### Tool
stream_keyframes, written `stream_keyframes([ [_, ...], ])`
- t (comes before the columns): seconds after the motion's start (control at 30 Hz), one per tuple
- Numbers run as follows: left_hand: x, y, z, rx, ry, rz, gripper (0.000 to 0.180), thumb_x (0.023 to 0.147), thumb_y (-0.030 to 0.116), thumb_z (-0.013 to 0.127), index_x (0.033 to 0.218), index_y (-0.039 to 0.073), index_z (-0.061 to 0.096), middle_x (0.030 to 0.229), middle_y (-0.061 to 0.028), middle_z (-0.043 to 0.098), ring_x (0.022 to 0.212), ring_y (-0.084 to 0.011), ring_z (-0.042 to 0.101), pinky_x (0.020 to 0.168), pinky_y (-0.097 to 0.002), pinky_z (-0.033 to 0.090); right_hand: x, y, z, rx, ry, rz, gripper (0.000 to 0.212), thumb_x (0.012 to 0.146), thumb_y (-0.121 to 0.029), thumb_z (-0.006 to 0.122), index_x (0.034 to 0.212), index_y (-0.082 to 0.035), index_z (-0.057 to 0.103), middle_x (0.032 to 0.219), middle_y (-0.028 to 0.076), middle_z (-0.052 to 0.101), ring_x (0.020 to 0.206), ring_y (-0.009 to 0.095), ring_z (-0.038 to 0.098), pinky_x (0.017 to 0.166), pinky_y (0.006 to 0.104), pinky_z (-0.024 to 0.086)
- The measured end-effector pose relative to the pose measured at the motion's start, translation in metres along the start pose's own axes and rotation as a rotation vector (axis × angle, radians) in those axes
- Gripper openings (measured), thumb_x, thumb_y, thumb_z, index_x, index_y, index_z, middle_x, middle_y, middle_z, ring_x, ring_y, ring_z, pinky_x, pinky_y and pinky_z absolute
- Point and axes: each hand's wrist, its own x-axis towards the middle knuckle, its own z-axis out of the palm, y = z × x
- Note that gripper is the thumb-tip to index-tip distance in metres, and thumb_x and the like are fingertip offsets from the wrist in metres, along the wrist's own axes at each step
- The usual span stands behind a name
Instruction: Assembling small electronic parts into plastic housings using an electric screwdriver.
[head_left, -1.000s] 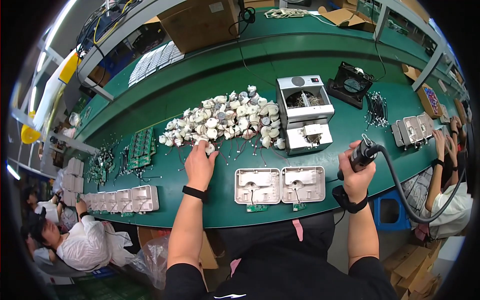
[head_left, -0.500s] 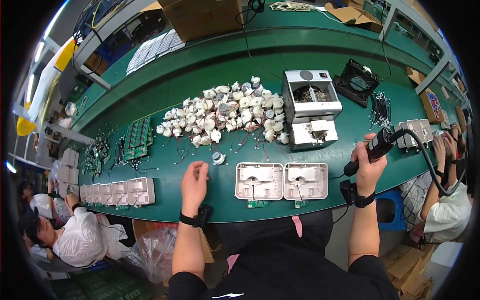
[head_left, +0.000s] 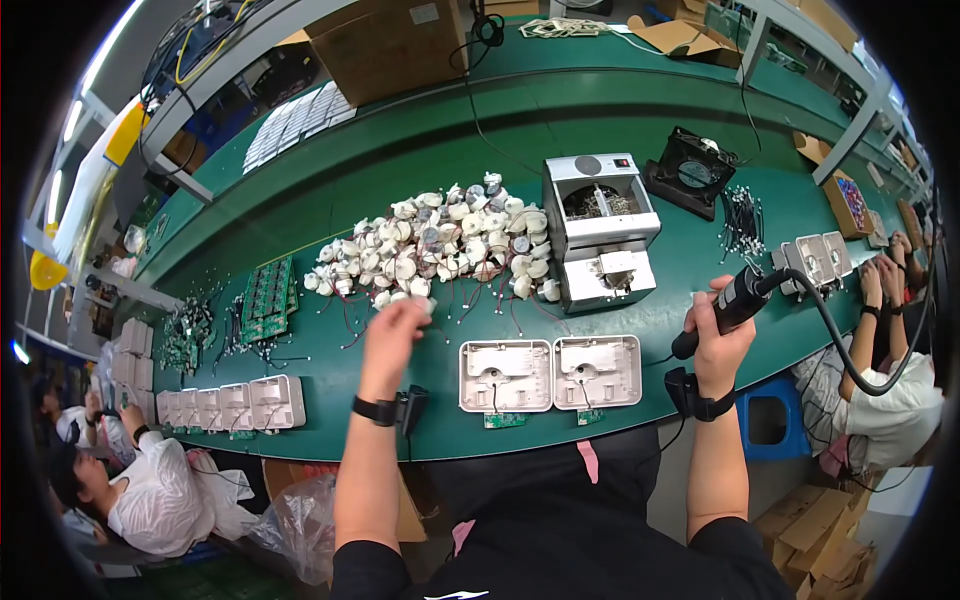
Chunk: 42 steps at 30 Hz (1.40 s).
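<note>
My left hand (head_left: pixel 393 335) is closed, its fingertips pinching a small white motor-like part (head_left: pixel 425 304) just in front of the pile; the fingers partly cover it. My right hand (head_left: pixel 722 345) grips a black electric screwdriver (head_left: pixel 742 298) with a thick cable, held above the table right of the housings. Between my hands, two open white plastic housings lie side by side, the left housing (head_left: pixel 505 377) and the right housing (head_left: pixel 597 373). A small green circuit board (head_left: pixel 504 421) hangs by a wire at the left one's near edge, and another (head_left: pixel 590 416) at the right one's.
A heap of white motor-like parts (head_left: pixel 440 240) with thin wires spreads behind my left hand. A grey screw feeder (head_left: pixel 603 235) stands beside it, with a black fan (head_left: pixel 692 172) further right. Green boards (head_left: pixel 268 300) and a row of housings (head_left: pixel 277 403) lie left. Co-workers sit on both sides.
My left hand has reached forward and closed on the single white part that lay in front of the heap. My right hand still holds the screwdriver. The whole view has shifted slightly.
</note>
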Motion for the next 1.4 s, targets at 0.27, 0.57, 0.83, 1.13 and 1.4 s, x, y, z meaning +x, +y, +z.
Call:
stream_keyframes([
  [0.27, -0.012, 0.074, -0.032, -0.746, -0.115, 0.183, 0.03, 0.1, 0.022, 0.05, 0.121, 0.002, 0.056, 0.113, -0.013, 0.065, 0.094, -0.0175, 0.064, 0.079, -0.0272, 0.048, 0.001, 0.0, -0.001, -0.05, -0.019, 0.032, 0.026, 0.086, 0.0, 0.064, 0.11, 0.0, 0.053, 0.075, 0.003, 0.057, 0.059, 0.01, 0.055, 0.055, 0.0234, 0.043],
  [0.57, -0.095, 0.031, 0.009, -0.234, -0.236, 0.026, 0.032, 0.091, 0.001, 0.057, 0.124, 0.003, 0.058, 0.115, -0.011, 0.064, 0.098, -0.014, 0.062, 0.084, -0.0268, 0.049, 0.034, -0.033, 0.009, -0.026, -0.113, 0.082, 0.021, 0.087, -0.004, 0.064, 0.105, -0.002, 0.053, 0.072, 0.003, 0.056, 0.059, 0.012, 0.056, 0.056, 0.0272, 0.046],
  [0.83, -0.119, 0.081, 0.065, -0.11, -0.431, 0.11, 0.028, 0.083, -0.001, 0.065, 0.111, 0.001, 0.065, 0.108, -0.01, 0.069, 0.094, -0.0138, 0.067, 0.079, -0.0279, 0.054, 0.062, -0.07, 0.072, 0.26, -0.204, -0.13, 0.013, 0.089, -0.009, 0.062, 0.095, -0.002, 0.052, 0.068, 0.005, 0.057, 0.054, 0.015, 0.056, 0.053, 0.0276, 0.047],
  [1.13, -0.13, 0.083, 0.099, 0.201, -0.366, 0.393, 0.024, 0.083, 0.007, 0.07, 0.106, 0.003, 0.065, 0.096, -0.0118, 0.071, 0.087, -0.0295, 0.07, 0.077, -0.0354, 0.055, 0.062, -0.054, 0.073, 0.158, -0.259, -0.029, 0.015, 0.09, -0.012, 0.061, 0.092, -0.001, 0.052, 0.064, 0.007, 0.056, 0.051, 0.017, 0.056, 0.05, 0.0281, 0.046],
  [1.4, -0.116, 0.072, 0.137, 0.477, -0.302, 0.684, 0.028, 0.076, 0.01, 0.074, 0.103, 0.007, 0.067, 0.108, -0.0109, 0.065, 0.107, -0.0317, 0.06, 0.09, -0.0396, 0.049, 0.014, -0.073, 0.021, 0.341, -0.258, 0.015, 0.018, 0.092, -0.013, 0.055, 0.103, -0.003, 0.046, 0.065, 0.009, 0.053, 0.049, 0.018, 0.05, 0.051, 0.0338, 0.047],
])
